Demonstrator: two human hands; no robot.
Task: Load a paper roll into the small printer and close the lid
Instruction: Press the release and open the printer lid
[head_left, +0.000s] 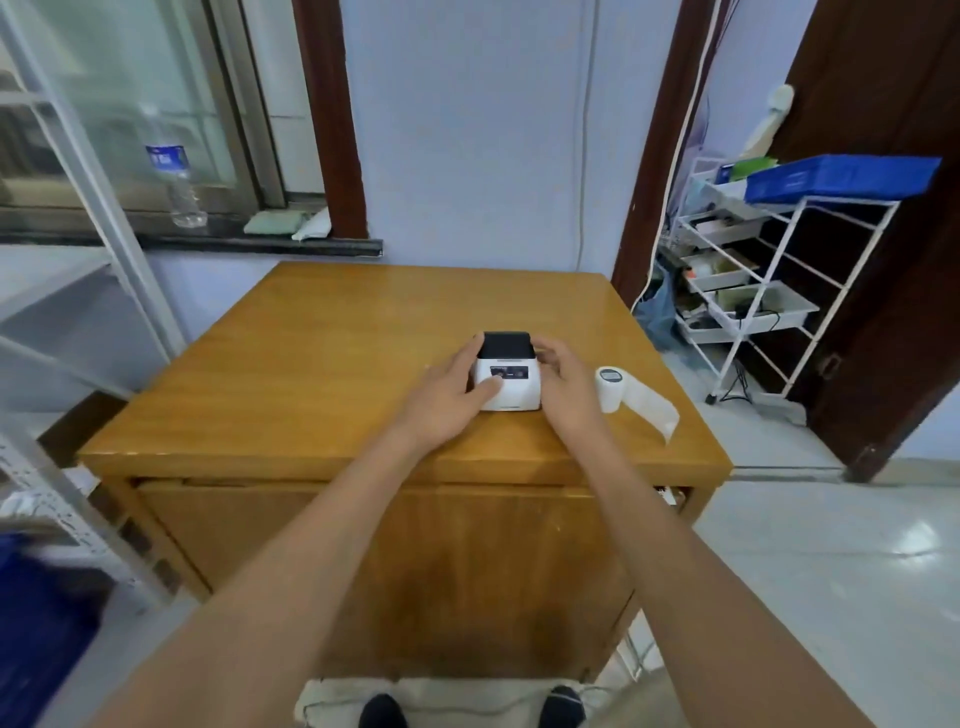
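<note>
A small white printer (511, 382) with a black lid sits near the front of the wooden table (322, 364). Its lid looks down. My left hand (452, 395) wraps the printer's left side, thumb pressed on its white front face. My right hand (563, 382) cups its right side, fingers curled over the top edge. A white paper roll (610, 387) stands on end just right of my right hand, with a loose strip of paper (654, 408) trailing to the right across the table.
A white wire trolley (753, 291) with trays and a blue crate (836, 176) stands at the right by a dark door. A water bottle (179, 176) stands on the window sill at the left. White metal shelving (78, 218) borders the left side.
</note>
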